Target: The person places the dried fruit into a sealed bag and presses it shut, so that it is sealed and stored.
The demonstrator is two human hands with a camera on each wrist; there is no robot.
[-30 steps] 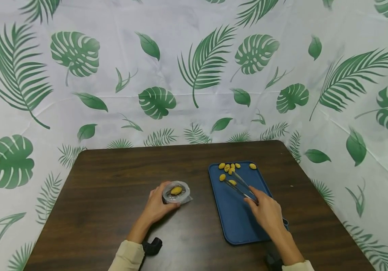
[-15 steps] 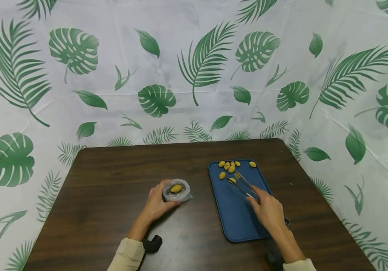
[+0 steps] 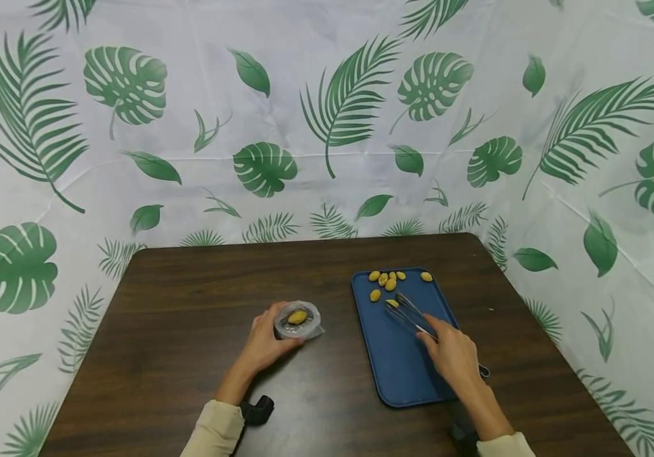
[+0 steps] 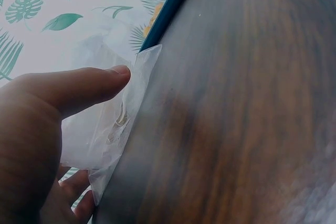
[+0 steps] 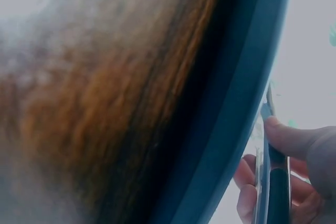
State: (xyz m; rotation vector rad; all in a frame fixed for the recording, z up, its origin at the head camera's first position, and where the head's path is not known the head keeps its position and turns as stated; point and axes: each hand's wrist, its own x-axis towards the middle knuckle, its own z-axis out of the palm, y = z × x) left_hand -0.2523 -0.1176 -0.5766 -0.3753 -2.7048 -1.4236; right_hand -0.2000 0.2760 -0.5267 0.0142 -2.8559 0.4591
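Observation:
My left hand (image 3: 268,339) curls round a clear plastic bag (image 3: 312,331), thumb on the near side and fingers behind. The bag stands on the table with its round mouth up, and a small yellow oval fruit (image 3: 297,317) shows inside. In the left wrist view the thumb presses on the crinkled bag (image 4: 100,135). Over the blue tray (image 3: 404,374), my right hand (image 3: 454,355) holds metal tongs (image 3: 413,311). Their parted tips reach down on either side of a yellow fruit (image 3: 392,304). The right wrist view has the tongs (image 5: 278,192) between thumb and fingers.
Several more yellow fruits (image 3: 390,285) lie near the tray's far end, with one fruit (image 3: 427,277) apart in the far right corner. The tray's raised rim surrounds them. Behind the dark wooden table (image 3: 201,285) hangs a leaf-patterned cloth (image 3: 327,114).
The tongs' tips have drawn back a little from the clustered fruits and now straddle the nearest one. My left hand and the bag stay in place on the table.

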